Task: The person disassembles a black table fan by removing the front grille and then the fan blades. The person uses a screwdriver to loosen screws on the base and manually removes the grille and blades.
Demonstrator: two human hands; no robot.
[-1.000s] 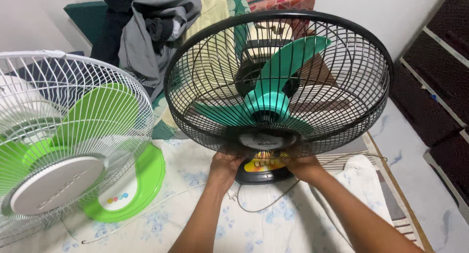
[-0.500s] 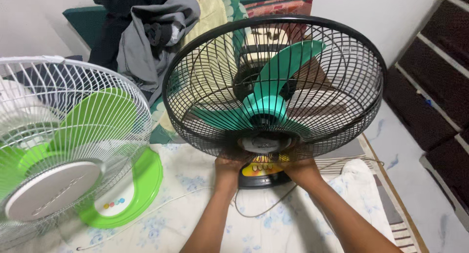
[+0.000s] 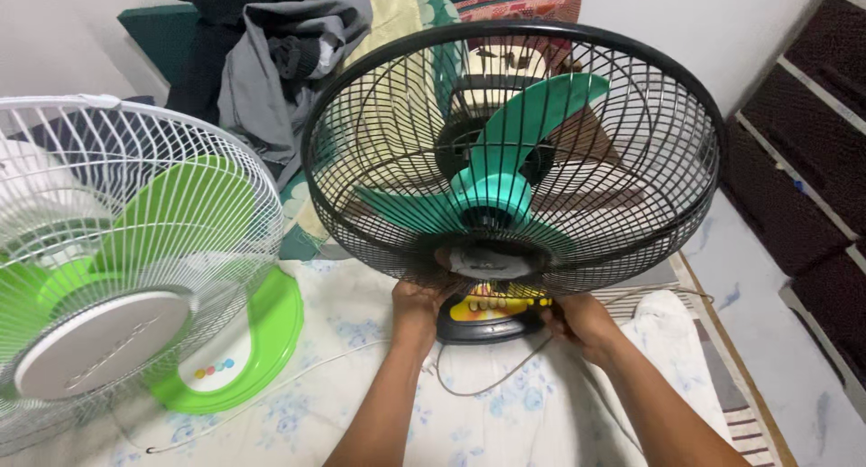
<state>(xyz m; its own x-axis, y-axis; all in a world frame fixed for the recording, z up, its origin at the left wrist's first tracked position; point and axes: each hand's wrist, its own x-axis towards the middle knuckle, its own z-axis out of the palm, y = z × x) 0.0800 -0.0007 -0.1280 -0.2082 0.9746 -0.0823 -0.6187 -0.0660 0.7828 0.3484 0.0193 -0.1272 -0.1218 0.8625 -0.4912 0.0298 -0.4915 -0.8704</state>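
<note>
Here the left hand [image 3: 417,306] and right hand [image 3: 582,324] clasp opposite sides of the black fan's base [image 3: 487,318], steadying it upright on the bed [image 3: 505,413], right of the green fan [image 3: 135,277].

Both arms outstretched, left hand [image 3: 417,306] and right hand [image 3: 582,323] apart — fingers curled

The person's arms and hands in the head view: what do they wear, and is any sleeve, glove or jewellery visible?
Both forearms are bare, with no sleeve in view. The left hand and the right hand have no gloves. No ring, watch or bracelet is visible.
</note>
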